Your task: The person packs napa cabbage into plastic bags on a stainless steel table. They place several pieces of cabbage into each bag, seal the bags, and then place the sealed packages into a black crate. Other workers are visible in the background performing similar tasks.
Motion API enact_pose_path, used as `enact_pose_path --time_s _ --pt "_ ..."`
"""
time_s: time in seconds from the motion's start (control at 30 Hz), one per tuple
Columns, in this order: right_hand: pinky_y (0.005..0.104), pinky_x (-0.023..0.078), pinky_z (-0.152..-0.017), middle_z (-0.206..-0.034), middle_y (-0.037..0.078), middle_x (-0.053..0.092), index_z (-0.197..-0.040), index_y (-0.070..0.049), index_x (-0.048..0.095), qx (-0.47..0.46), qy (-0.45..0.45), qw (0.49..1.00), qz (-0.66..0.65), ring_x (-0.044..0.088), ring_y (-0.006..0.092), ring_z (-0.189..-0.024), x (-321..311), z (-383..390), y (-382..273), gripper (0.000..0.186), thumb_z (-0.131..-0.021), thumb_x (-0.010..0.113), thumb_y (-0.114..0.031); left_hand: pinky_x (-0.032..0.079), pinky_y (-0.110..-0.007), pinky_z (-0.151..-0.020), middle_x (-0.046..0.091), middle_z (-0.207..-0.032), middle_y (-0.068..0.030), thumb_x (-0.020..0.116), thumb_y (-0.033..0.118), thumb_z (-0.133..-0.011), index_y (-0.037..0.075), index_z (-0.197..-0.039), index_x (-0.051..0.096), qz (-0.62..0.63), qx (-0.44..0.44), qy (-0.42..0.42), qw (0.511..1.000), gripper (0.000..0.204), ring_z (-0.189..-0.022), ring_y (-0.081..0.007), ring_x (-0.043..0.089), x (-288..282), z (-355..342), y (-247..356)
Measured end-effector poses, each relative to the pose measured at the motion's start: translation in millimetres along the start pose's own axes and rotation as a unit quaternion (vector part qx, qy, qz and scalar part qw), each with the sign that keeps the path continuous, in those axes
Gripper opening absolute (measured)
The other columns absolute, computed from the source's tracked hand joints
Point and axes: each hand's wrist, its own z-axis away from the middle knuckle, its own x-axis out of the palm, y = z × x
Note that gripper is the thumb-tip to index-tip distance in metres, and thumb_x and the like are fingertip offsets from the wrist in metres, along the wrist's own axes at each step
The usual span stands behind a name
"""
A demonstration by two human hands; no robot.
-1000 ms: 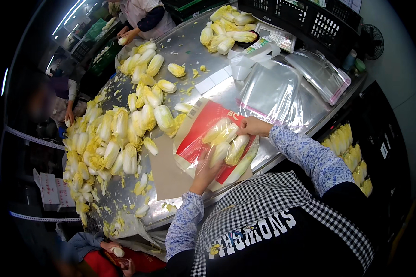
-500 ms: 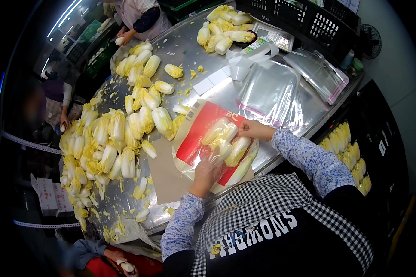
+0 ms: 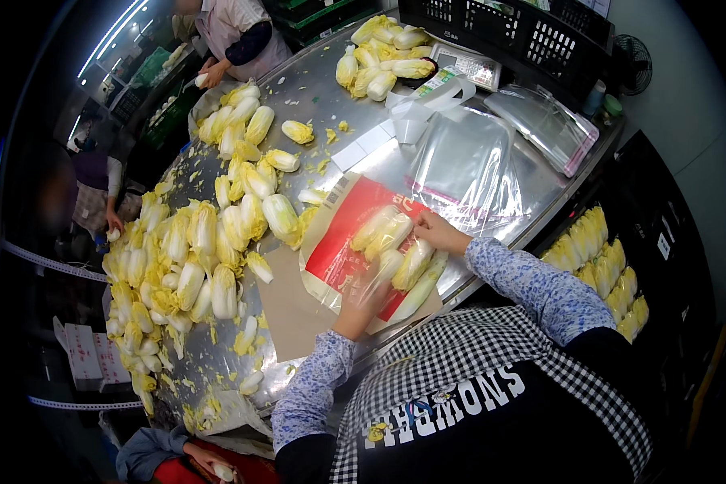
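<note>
A clear plastic bag with a red printed panel (image 3: 331, 239) lies tilted on a brown board at the table's near edge. Inside it, small napa cabbages (image 3: 415, 264) rest side by side, pale stems and yellow leaves showing. My left hand (image 3: 365, 297) is closed around the lower end of one cabbage; its fingers look hazy through the film. At the bag's right edge, my right hand (image 3: 442, 234) pinches the plastic near the cabbages' upper end. A longer, pale green cabbage (image 3: 422, 289) lies along the bag's near right side.
A large heap of napa cabbages (image 3: 189, 250) covers the table's left. Empty clear bags (image 3: 468, 157), a white tape strip (image 3: 415, 121), a scale (image 3: 466, 66) and a black crate (image 3: 524, 36) stand beyond. Packed cabbages (image 3: 601, 270) sit at right. Other people work along the left side.
The view has shifted slightly. My right hand has drawn a little closer to the cabbages along the bag's edge; my left hand stays at their lower end.
</note>
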Motion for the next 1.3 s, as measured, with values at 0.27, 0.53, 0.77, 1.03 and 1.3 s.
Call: enact_pose_path --time_s 0.27,0.53,0.77,1.03,1.3 --pt "0.0398 0.046 -0.080 -0.097 0.021 0.057 -0.105 0.001 0.046 -0.075 0.098 0.990 0.076 0.059 0.0325 -0.091 18 2 -6 0.022 -0.095 0.044 -0.019 0.048 -0.045 -0.083 0.057 -0.115 -0.0239 0.065 0.012 -0.082 0.008 -0.138 0.043 0.029 0.108 0.046 0.993 0.060 -0.098 -0.0409 0.057 12 -5 -12" --pt "0.0427 0.044 -0.093 -0.119 0.028 0.054 -0.133 0.003 0.040 -0.131 0.110 0.975 0.142 0.054 0.0415 -0.108 7 15 -43 0.045 -0.091 0.044 -0.012 0.042 -0.046 -0.094 0.047 -0.129 -0.0275 0.065 0.014 -0.084 0.007 -0.139 0.039 0.094 0.072 0.012 0.993 0.061 -0.115 -0.0421 0.049 19 -18 -20" --pt "0.0399 0.027 -0.111 -0.143 0.026 0.035 -0.143 0.000 0.029 -0.175 0.069 0.975 0.120 0.034 0.0379 -0.135 4 2 -27 0.055 -0.094 0.047 -0.017 0.042 -0.039 -0.098 0.046 -0.136 -0.0206 0.061 0.013 -0.090 0.008 -0.140 0.042 0.170 -0.060 -0.114 0.977 0.053 -0.116 -0.0310 0.052 -9 -15 -20" --pt "0.0392 0.038 -0.103 -0.135 0.027 0.045 -0.147 -0.002 0.018 -0.164 0.055 0.969 0.178 0.049 0.0378 -0.121 1 -4 -27 0.064 -0.095 0.051 -0.020 0.045 -0.034 -0.097 0.047 -0.137 -0.0142 0.056 0.013 -0.095 0.006 -0.141 0.040 0.358 0.022 -0.059 0.931 0.049 -0.114 -0.0216 0.055 26 -23 -53" --pt "0.0399 0.037 -0.104 -0.135 0.026 0.046 -0.148 -0.004 0.019 -0.122 -0.018 0.981 0.149 0.048 0.0364 -0.123 -12 3 -53 0.064 -0.096 0.050 -0.027 0.044 -0.037 -0.097 0.045 -0.134 -0.0210 0.059 0.006 -0.088 0.003 -0.139 0.041 0.356 -0.027 -0.063 0.932 0.054 -0.117 -0.0332 0.049 39 -35 -39"
